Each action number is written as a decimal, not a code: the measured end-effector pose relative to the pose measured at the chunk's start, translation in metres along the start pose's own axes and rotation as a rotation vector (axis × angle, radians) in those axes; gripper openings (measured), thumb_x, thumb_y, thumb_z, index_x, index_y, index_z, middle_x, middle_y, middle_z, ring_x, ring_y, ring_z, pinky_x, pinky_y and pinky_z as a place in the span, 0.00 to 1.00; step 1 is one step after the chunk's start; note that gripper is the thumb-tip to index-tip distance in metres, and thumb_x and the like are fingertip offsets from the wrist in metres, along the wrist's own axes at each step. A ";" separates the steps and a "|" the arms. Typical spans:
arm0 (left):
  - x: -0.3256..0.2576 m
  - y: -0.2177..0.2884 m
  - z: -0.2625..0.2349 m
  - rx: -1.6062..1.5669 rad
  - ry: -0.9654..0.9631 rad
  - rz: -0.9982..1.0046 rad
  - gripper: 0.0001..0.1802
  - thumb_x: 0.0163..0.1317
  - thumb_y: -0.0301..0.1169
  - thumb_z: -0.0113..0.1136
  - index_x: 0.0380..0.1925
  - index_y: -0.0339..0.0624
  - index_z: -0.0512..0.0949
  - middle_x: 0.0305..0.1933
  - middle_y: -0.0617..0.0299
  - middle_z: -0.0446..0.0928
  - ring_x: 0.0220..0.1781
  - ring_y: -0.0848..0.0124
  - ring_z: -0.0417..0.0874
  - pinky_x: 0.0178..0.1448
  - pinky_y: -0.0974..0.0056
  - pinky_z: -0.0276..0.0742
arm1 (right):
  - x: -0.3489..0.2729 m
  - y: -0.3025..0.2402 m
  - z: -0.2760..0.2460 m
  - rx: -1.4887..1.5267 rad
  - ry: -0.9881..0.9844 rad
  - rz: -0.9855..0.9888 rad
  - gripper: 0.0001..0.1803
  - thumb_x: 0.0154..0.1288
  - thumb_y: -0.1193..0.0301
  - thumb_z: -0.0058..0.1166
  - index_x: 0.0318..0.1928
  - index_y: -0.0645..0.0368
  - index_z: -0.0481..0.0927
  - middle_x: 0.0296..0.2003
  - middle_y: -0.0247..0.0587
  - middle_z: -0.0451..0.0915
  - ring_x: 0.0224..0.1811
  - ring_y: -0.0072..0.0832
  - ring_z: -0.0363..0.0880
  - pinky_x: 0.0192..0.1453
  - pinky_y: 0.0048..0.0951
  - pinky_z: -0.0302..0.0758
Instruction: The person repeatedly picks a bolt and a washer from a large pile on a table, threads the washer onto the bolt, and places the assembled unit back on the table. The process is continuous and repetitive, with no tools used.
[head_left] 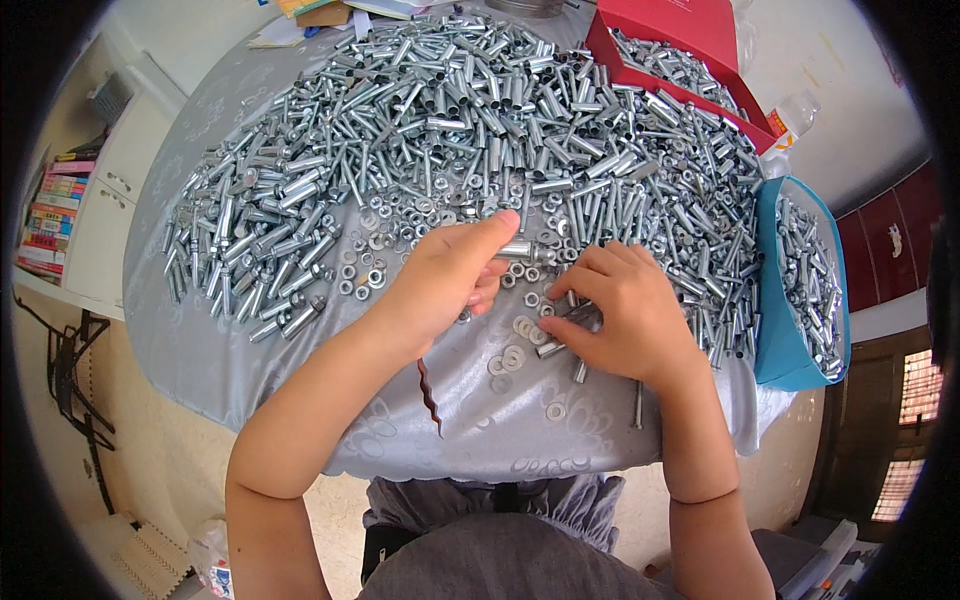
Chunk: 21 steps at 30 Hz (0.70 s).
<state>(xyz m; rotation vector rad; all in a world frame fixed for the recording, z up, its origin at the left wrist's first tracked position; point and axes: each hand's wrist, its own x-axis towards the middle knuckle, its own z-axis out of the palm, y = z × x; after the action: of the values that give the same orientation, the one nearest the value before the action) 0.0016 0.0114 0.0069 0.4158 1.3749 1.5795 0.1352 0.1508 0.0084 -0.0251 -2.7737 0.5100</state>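
Note:
My left hand (455,275) is closed around a shiny metal expansion bolt (518,250), its end pointing right with a nut or washer on it. Over the table's near right part, my right hand (625,310) hovers with thumb and forefinger apart, close to flat washers (524,327) and a metal sleeve (550,349). Its other fingers are curled and partly hidden. Loose nuts (376,279) and washers lie around both hands. Behind them spreads a big heap of metal sleeves and bolts (470,90). A group of bolts with sleeves (300,190) lies to the left.
A grey patterned tablecloth (400,440) covers the table. At the right edge stands a blue container (775,300) of hardware; a red box (625,60) with more sits far right, beside a plastic bottle (797,112). A wavy brown strip (428,395) lies below my left wrist. Papers (285,35) lie far left.

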 end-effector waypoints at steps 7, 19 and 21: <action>0.001 -0.004 -0.002 0.012 -0.028 0.017 0.20 0.61 0.45 0.49 0.15 0.51 0.59 0.13 0.74 0.54 0.15 0.81 0.56 0.22 0.72 0.56 | 0.000 -0.002 0.004 0.055 0.025 -0.010 0.07 0.43 0.69 0.61 0.24 0.55 0.76 0.24 0.34 0.72 0.30 0.32 0.72 0.36 0.31 0.66; 0.002 -0.005 -0.004 0.004 -0.042 0.017 0.20 0.61 0.45 0.48 0.15 0.52 0.59 0.13 0.75 0.54 0.15 0.81 0.56 0.22 0.72 0.56 | 0.000 -0.001 0.011 0.094 0.086 -0.036 0.05 0.45 0.72 0.59 0.25 0.57 0.76 0.23 0.36 0.72 0.27 0.34 0.72 0.33 0.33 0.67; 0.002 -0.005 -0.003 0.008 -0.042 0.016 0.20 0.61 0.46 0.48 0.15 0.52 0.59 0.13 0.75 0.54 0.15 0.81 0.56 0.22 0.72 0.57 | 0.001 0.000 0.010 0.125 0.113 -0.038 0.06 0.45 0.73 0.59 0.26 0.58 0.77 0.23 0.37 0.72 0.26 0.34 0.73 0.32 0.33 0.68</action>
<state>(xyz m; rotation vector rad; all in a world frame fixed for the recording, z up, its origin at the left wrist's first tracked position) 0.0005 0.0107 0.0008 0.4632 1.3490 1.5704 0.1308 0.1471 -0.0003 0.0260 -2.6227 0.6499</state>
